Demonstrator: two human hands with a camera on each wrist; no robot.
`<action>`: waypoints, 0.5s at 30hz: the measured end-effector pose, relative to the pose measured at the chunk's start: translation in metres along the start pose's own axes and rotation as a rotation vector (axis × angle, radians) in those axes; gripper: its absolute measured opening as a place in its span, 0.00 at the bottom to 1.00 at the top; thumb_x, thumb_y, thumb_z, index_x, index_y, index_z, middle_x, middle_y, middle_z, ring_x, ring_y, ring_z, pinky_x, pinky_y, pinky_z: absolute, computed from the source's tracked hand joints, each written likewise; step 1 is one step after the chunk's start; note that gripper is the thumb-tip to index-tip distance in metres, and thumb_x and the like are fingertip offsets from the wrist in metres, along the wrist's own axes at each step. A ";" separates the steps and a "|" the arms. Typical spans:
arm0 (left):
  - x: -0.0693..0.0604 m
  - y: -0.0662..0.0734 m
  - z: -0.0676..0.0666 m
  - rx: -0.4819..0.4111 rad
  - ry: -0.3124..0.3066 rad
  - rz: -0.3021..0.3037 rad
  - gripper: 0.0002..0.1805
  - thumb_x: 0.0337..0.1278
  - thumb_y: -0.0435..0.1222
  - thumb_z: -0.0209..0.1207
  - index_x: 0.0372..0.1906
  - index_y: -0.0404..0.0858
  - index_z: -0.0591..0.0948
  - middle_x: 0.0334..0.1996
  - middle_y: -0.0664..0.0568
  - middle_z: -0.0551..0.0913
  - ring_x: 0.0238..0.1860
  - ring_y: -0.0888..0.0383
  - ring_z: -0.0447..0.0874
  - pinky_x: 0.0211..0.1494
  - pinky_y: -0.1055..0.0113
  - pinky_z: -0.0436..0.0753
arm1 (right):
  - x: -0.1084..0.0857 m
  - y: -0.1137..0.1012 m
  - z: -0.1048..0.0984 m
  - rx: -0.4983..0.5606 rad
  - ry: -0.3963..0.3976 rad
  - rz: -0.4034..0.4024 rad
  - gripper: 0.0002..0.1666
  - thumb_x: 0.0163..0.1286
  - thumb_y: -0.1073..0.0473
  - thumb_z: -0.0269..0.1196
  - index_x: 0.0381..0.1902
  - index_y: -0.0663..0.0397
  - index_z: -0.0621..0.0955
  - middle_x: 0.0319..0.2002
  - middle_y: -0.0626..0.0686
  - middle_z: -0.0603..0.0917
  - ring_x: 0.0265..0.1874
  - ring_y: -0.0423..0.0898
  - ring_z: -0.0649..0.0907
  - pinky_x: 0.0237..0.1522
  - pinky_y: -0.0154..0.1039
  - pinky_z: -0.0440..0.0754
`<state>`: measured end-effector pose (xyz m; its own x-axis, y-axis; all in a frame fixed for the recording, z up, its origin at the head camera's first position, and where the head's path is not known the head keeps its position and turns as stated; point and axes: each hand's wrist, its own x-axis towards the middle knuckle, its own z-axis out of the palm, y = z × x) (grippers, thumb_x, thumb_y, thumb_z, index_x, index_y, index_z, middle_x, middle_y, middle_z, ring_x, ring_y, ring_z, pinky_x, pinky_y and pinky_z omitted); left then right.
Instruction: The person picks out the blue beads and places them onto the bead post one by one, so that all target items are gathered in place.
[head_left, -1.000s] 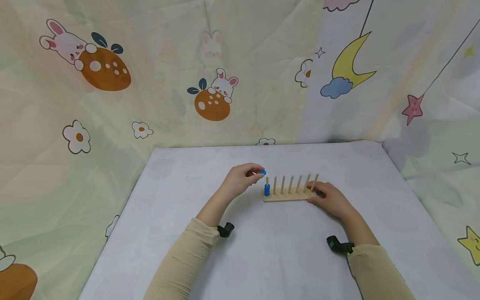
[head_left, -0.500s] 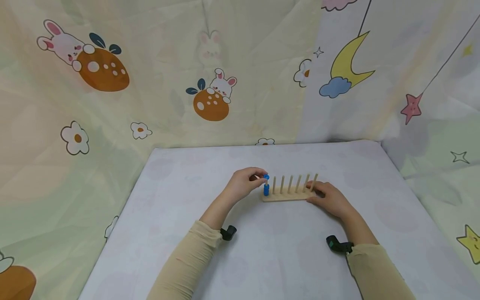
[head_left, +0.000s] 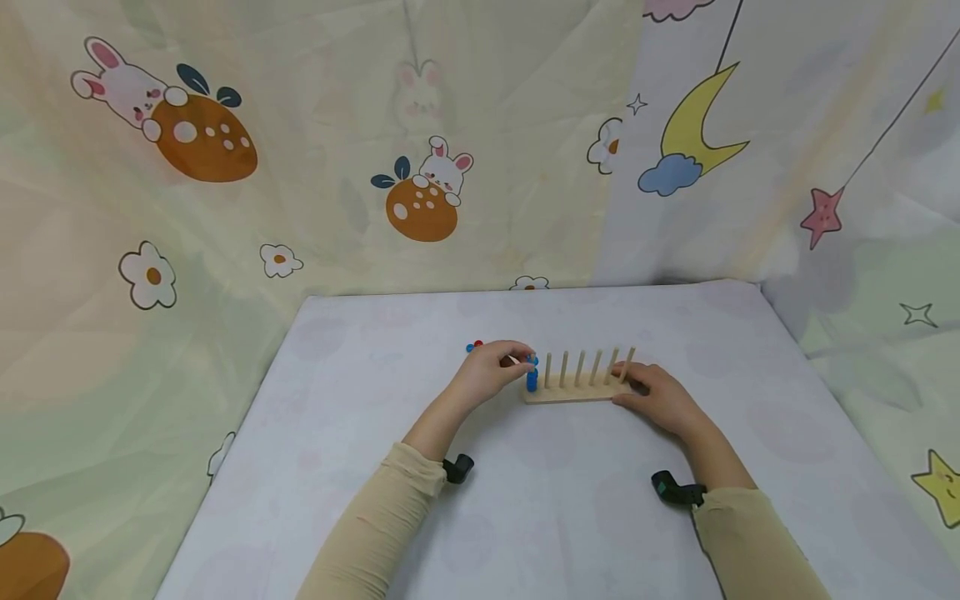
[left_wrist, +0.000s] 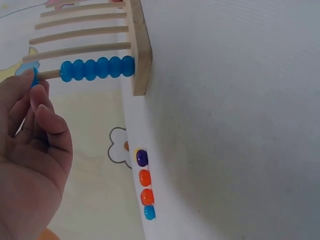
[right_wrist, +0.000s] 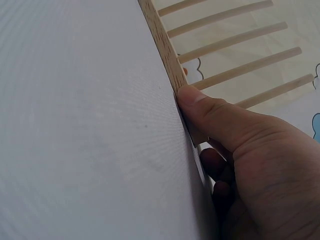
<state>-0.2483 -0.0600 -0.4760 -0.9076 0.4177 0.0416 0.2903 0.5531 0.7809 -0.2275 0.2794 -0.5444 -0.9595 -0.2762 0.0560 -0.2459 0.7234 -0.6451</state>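
A wooden peg rack (head_left: 570, 398) with a row of upright pegs stands on the table. My left hand (head_left: 491, 367) pinches a blue bead (left_wrist: 35, 77) between thumb and fingertips, at the tip of the leftmost peg. Lower on that peg sits a stack of several blue beads (left_wrist: 97, 68), and a short bare stretch of wood shows between stack and pinched bead. The other pegs in view carry no beads. At the rack's right end, my right hand (head_left: 660, 400) grips the base, its thumb (right_wrist: 200, 102) pressed along the front edge; its other fingers are partly hidden.
Loose beads lie on the table beyond the left hand: a red bead (head_left: 478, 343) and a blue one show in the head view. The left wrist view has a purple bead (left_wrist: 142, 158) and orange beads (left_wrist: 147, 196) in line. A printed cloth (head_left: 315, 167) hangs behind the table.
My left hand has moved slightly right and down, bringing the blue bead from beside the leftmost peg onto its top. Loose beads have come into view behind it. The right hand keeps its place.
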 end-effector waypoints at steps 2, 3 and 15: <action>0.001 -0.002 0.001 0.014 -0.006 -0.001 0.14 0.64 0.49 0.62 0.52 0.53 0.84 0.42 0.63 0.83 0.40 0.63 0.80 0.39 0.68 0.80 | 0.000 0.000 0.000 0.001 0.000 0.000 0.31 0.64 0.42 0.68 0.62 0.48 0.78 0.62 0.59 0.78 0.63 0.61 0.72 0.65 0.63 0.65; 0.001 -0.003 0.002 0.021 -0.008 0.000 0.14 0.64 0.49 0.62 0.51 0.53 0.84 0.41 0.63 0.83 0.40 0.63 0.80 0.39 0.68 0.80 | 0.000 0.001 0.000 0.001 -0.001 0.001 0.31 0.64 0.42 0.67 0.62 0.47 0.78 0.62 0.59 0.78 0.63 0.61 0.72 0.65 0.63 0.65; 0.002 -0.018 0.010 0.045 -0.004 0.030 0.14 0.64 0.47 0.63 0.52 0.51 0.84 0.38 0.61 0.84 0.39 0.63 0.79 0.39 0.71 0.78 | 0.000 0.001 0.000 0.004 -0.006 0.011 0.32 0.64 0.41 0.67 0.63 0.47 0.77 0.63 0.60 0.77 0.64 0.62 0.71 0.65 0.64 0.64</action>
<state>-0.2526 -0.0616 -0.4959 -0.8970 0.4377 0.0620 0.3310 0.5719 0.7506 -0.2280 0.2801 -0.5449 -0.9613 -0.2717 0.0445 -0.2347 0.7242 -0.6485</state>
